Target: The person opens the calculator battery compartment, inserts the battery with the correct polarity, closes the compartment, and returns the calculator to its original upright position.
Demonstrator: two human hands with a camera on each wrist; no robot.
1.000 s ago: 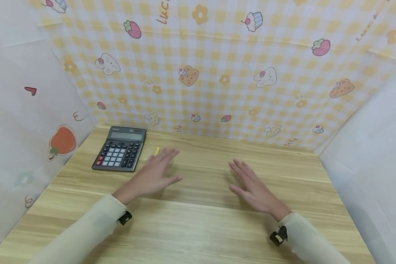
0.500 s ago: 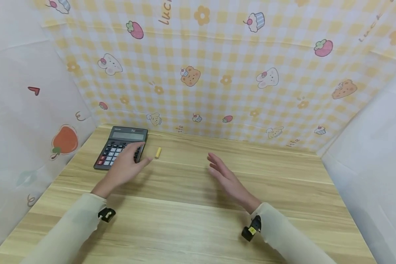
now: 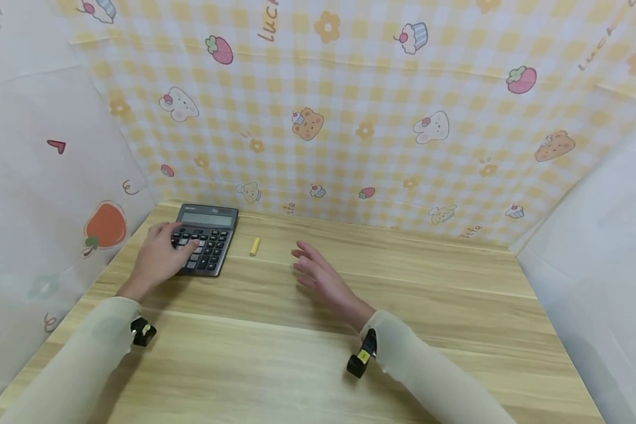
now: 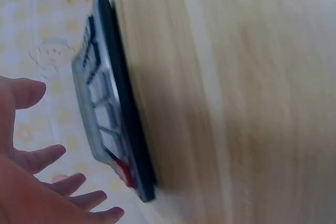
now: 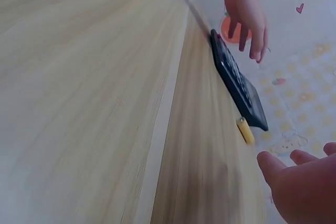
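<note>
Soft, even light fills the head view, with pale glare on the near light-brown wood-grain tabletop (image 3: 291, 368) and soft shadow beside the left cream fabric sleeve (image 3: 71, 362); the dimmer left wrist view blurs the dark-grey rectangular plastic calculator (image 4: 113, 98).

The calculator (image 3: 208, 234) looks plastic, the table (image 3: 265, 353) smooth wood, the backdrop (image 3: 344, 153) cloth.

A yellow-checked cloth (image 3: 344, 115) (printed with strawberries (image 3: 221, 50)) backs the wood-grain table (image 3: 275, 347).
</note>
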